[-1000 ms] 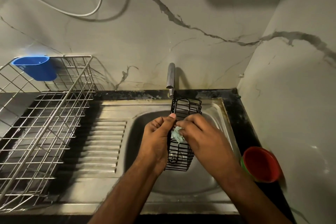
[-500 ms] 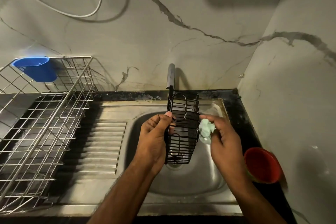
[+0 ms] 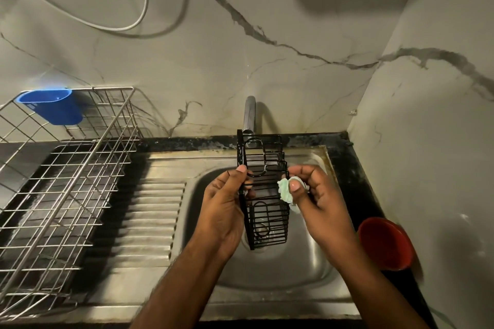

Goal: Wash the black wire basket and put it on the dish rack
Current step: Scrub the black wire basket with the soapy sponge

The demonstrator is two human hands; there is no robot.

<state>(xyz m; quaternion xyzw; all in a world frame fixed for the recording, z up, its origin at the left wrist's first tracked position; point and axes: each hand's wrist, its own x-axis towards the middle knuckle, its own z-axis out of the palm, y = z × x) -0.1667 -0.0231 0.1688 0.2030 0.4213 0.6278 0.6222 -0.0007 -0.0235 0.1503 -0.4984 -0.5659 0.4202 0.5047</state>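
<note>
Steel sink (image 3: 307, 270) below — left hand (image 3: 223, 208) gripping black wire basket (image 3: 267, 195) upright; right hand (image 3: 318, 200) pinching pale green cloth (image 3: 285, 191) against basket's right edge.

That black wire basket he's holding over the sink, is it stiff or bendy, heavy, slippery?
The black wire basket probably stays stiff: held by one edge in the left hand, it shows no sag. Likely light, being open thin wire. If wet or soapy, it may slip.

Blue cup (image 3: 52, 105) hung on rack rim – red bowl (image 3: 385, 243) right of sink (image 3: 307, 270)
</note>
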